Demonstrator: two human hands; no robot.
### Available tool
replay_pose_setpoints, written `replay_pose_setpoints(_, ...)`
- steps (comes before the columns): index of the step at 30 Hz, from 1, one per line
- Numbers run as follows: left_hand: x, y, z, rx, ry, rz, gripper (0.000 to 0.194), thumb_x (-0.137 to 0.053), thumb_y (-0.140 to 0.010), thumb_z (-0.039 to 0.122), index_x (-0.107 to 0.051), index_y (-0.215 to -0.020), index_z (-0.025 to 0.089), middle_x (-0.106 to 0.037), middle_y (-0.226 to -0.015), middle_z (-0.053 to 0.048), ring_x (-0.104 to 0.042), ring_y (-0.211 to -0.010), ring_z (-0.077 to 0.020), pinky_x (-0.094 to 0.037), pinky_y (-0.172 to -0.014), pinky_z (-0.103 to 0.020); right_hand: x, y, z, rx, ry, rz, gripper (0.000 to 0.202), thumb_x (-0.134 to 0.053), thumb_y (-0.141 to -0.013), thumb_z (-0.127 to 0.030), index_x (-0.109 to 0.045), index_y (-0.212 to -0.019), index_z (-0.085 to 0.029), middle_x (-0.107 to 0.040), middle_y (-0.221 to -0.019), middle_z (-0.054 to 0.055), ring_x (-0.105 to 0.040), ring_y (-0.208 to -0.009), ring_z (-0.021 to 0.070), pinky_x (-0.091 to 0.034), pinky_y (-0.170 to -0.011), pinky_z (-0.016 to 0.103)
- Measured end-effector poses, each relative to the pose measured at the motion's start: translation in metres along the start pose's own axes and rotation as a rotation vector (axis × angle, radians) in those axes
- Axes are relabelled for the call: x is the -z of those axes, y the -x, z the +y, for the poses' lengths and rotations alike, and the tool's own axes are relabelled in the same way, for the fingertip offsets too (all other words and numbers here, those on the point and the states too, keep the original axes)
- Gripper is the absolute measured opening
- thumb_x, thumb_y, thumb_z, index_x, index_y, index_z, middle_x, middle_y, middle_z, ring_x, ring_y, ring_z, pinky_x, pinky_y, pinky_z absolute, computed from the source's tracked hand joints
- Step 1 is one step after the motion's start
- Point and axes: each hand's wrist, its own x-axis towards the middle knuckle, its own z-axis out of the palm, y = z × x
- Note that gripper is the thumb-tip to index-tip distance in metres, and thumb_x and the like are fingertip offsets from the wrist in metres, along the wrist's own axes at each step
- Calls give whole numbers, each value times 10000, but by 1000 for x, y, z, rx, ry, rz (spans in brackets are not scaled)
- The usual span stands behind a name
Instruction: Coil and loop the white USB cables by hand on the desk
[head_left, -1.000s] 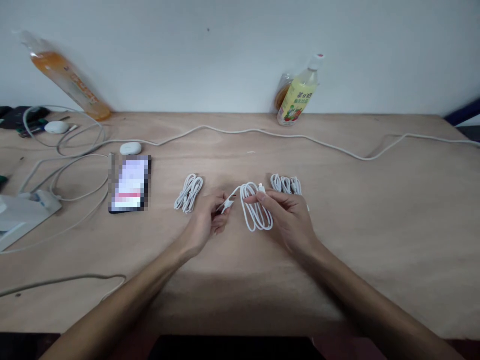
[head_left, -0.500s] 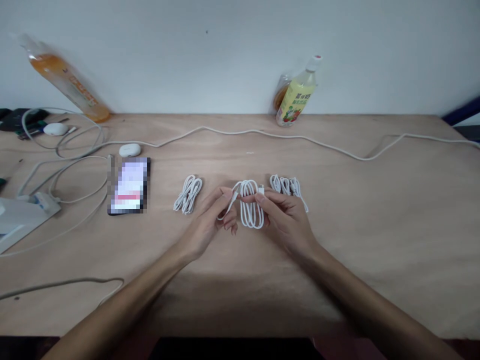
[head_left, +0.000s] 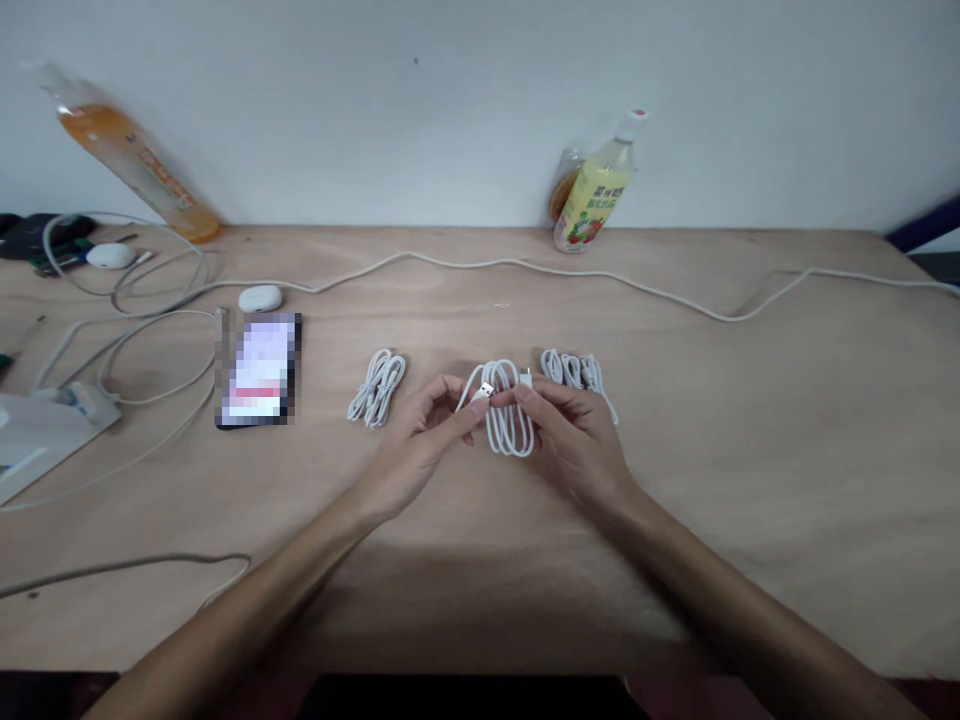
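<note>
Both hands hold one coiled white USB cable (head_left: pixel 510 430) above the table, in the middle of the head view. My left hand (head_left: pixel 427 430) pinches the cable's USB plug end (head_left: pixel 486 391) between thumb and fingers, the metal tip pointing up and right. The loops are gripped by my right hand (head_left: pixel 574 430), its thumb beside the cable's other plug (head_left: pixel 525 376). A bundled white cable (head_left: pixel 376 388) lies on the table left of my left hand. Behind my right hand are more bundled white cables (head_left: pixel 571 370), partly hidden by it.
A phone (head_left: pixel 259 370) with a blurred screen lies at the left, near a white earbud case (head_left: pixel 260 298). A long white cord (head_left: pixel 525 264) crosses the table. An orange drink bottle (head_left: pixel 142 165) and a yellow drink bottle (head_left: pixel 596 190) stand by the wall. Loose cords surround a white power strip (head_left: pixel 52 440).
My left hand has shifted slightly right and turned the plug end, so its metal tip now shows in front of the coil. The coil has moved a little to the right.
</note>
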Motion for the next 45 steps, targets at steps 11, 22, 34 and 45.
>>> replay_pose_setpoints(11,1,-2,2,108,110,47,225,-933,-821,394,-825,-895,211,-781,-929,-19,-662,-920,-178,-474,-904,-322,3,1,4,2,33,-24,338,-685,-990,-476,-883,-850,-240,-641,-690,-1,-513,-594,138,-399,-556,294)
replay_pose_setpoints(22,0,-1,8,150,131,52,179,-943,-797,330,-854,-880,199,-818,-871,-37,-702,-849,-165,-500,-810,-287,2,1,2,-7,33,-78,405,-671,-1006,-548,-828,-825,-221,-662,-713,13,-521,-621,156,-420,-575,307)
replay_pose_setpoints(34,1,-2,3,159,148,-53,213,-904,-857,351,-806,-891,164,-817,-908,-72,-670,-700,-140,-536,-641,-264,0,0,0,-16,0,-93,447,-657,-1010,-567,-747,-742,-219,-649,-671,2,-505,-611,160,-436,-634,327)
replay_pose_setpoints(45,-2,0,7,84,97,20,194,-888,-871,338,-798,-827,172,-773,-752,-34,-705,-649,-157,-622,-653,-294,2,0,1,4,62,-114,478,-639,-1018,-615,-709,-736,-235,-591,-664,-11,-515,-630,170,-410,-626,332)
